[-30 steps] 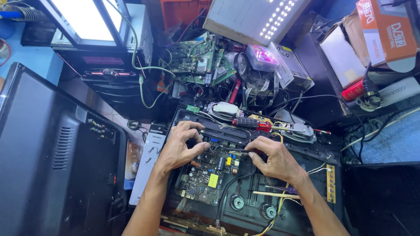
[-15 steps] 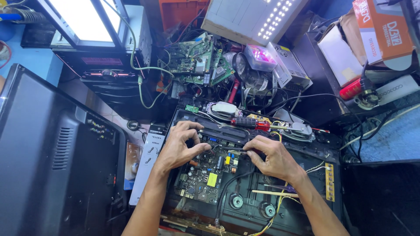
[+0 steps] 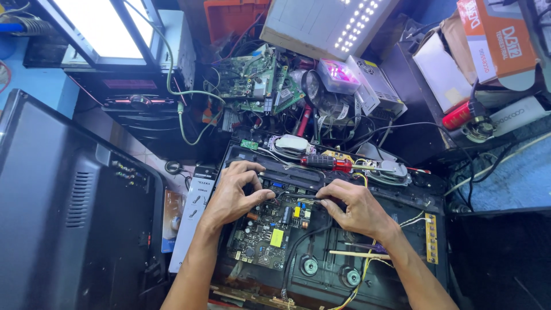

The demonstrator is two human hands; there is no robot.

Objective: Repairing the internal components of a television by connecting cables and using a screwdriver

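Note:
My left hand [image 3: 235, 192] rests on the top left of a dark circuit board [image 3: 265, 229] inside an opened black chassis [image 3: 321, 275], thumb and fingers bent over the board's edge. My right hand [image 3: 353, 206] pinches a black cable [image 3: 301, 241] just right of the board; the cable runs down toward the chassis's front. A screwdriver with a black and red handle [image 3: 326, 163] lies on the chassis's back rim, just beyond both hands.
A large black television back [image 3: 74, 218] stands at the left. A green circuit board [image 3: 255, 83], tangled wires, a lit lamp panel [image 3: 338, 23] and an orange box [image 3: 496, 37] crowd the far side. A white remote-like strip [image 3: 192, 215] lies left of the chassis.
Both hands stay over the board and shift only slightly; the right fingers have closed in a little on the cable.

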